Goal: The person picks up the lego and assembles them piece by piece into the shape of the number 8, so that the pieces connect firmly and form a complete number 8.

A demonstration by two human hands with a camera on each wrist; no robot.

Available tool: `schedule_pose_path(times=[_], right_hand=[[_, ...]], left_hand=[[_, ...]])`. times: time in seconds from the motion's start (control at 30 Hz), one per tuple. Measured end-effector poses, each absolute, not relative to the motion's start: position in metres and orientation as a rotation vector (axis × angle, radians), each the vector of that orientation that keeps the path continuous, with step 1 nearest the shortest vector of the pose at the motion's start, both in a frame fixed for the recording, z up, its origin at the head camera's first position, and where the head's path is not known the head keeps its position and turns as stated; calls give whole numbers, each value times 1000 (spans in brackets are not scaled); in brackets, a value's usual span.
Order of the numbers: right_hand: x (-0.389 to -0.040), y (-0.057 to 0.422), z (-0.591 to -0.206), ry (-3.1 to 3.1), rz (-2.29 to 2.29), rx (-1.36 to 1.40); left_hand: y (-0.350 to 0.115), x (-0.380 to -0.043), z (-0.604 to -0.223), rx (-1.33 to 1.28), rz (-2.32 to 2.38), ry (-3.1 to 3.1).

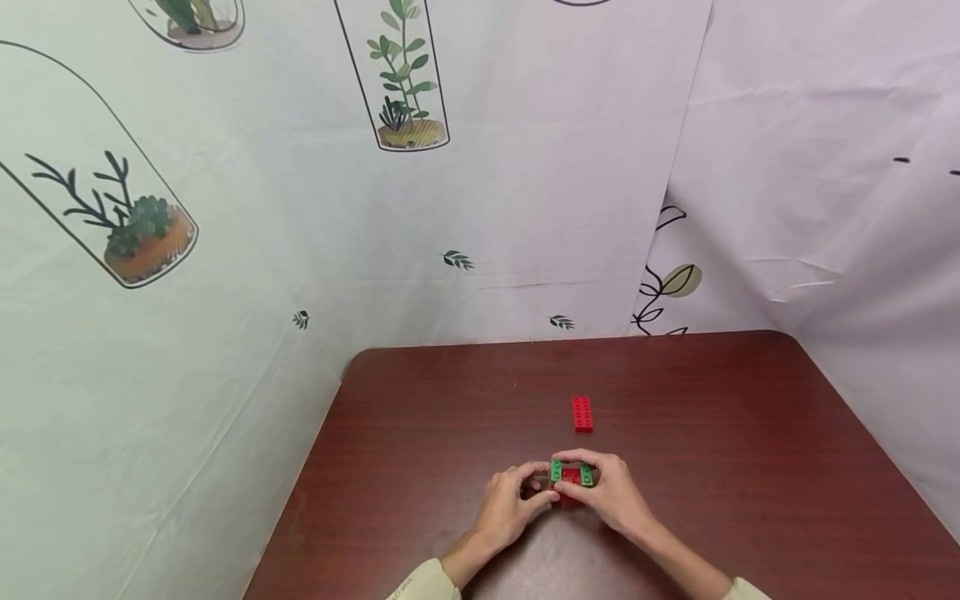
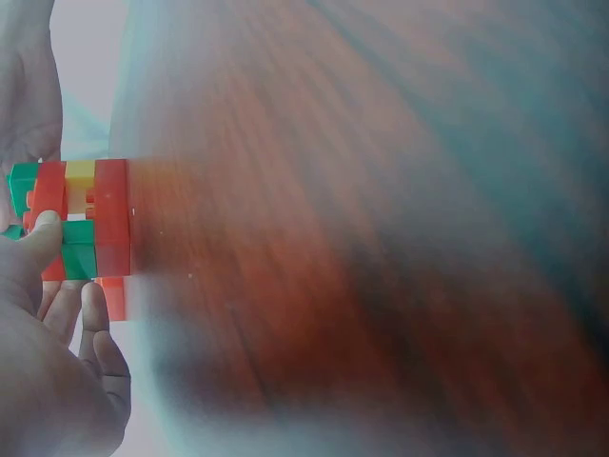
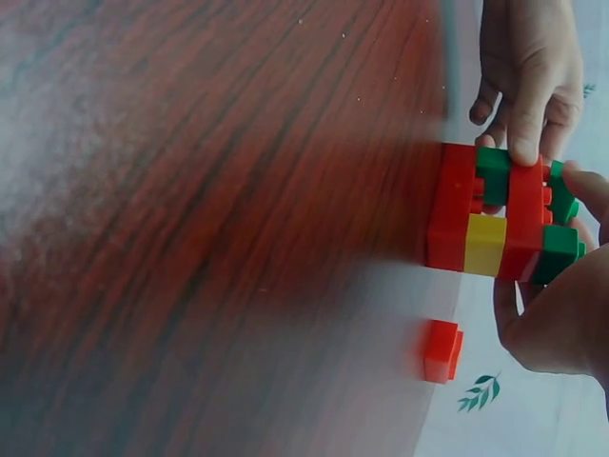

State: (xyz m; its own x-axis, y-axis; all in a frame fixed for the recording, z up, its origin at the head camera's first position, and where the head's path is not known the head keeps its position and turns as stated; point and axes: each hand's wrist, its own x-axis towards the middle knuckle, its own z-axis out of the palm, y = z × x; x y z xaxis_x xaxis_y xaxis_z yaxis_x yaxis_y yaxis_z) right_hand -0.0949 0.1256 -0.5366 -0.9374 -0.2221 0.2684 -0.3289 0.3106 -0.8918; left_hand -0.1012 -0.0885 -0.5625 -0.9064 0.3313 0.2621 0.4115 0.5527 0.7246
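Note:
A stack of toy bricks stands on the table between my hands. Its bottom is a red brick (image 3: 447,214), topped by a yellow brick (image 3: 484,245) and a green one (image 3: 491,173) with a gap between them. Above these lies another red brick (image 3: 521,228). Two more green bricks sit on top, one at the right end (image 1: 587,475) and one at the left (image 1: 556,471). My left hand (image 1: 504,508) grips the stack's left end, thumb on the upper red brick. From above, my right hand (image 1: 611,492) pinches the left top green brick between thumb and index finger.
A loose red brick (image 1: 582,413) lies on the brown table (image 1: 450,400) behind the stack. White cloth (image 1: 525,200) printed with plants hangs along the table's back edge and its left and right sides.

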Motion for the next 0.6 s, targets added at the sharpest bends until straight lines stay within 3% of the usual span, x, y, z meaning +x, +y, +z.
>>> schedule_pose_path(times=[0.6], right_hand=[[-97,123,-536,-2475,1541,619]], left_hand=[[-88,-102,-563,-641,-1293,-2684]])
